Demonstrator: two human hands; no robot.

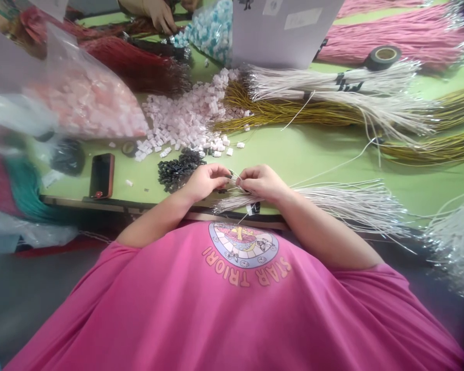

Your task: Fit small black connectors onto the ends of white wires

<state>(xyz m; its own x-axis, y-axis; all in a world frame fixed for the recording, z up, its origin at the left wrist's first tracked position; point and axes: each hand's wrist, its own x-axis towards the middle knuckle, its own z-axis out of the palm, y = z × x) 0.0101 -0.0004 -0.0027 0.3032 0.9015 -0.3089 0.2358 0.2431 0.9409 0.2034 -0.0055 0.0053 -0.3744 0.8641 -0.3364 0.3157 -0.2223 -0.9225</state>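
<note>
My left hand (205, 182) pinches a small black connector (229, 175) between thumb and fingertips. Close beside it, my right hand (263, 182) has thumb and forefinger closed on thin white wires (235, 180); how many is too small to tell. Under my right wrist lies a bundle of white wires (348, 203), wrapped with black tape (254, 208) near the table's front edge. A heap of black connectors (180, 170) sits just left of my left hand. Behind it spreads a larger pile of small white connectors (189, 113).
A phone (102, 175) lies at left, near a bag of pinkish pieces (88, 98). White (332, 85), yellow (436, 152) and pink wire bundles (394, 38) fill the right back, with a tape roll (385, 55). Another person's hand (159, 14) is at the far side.
</note>
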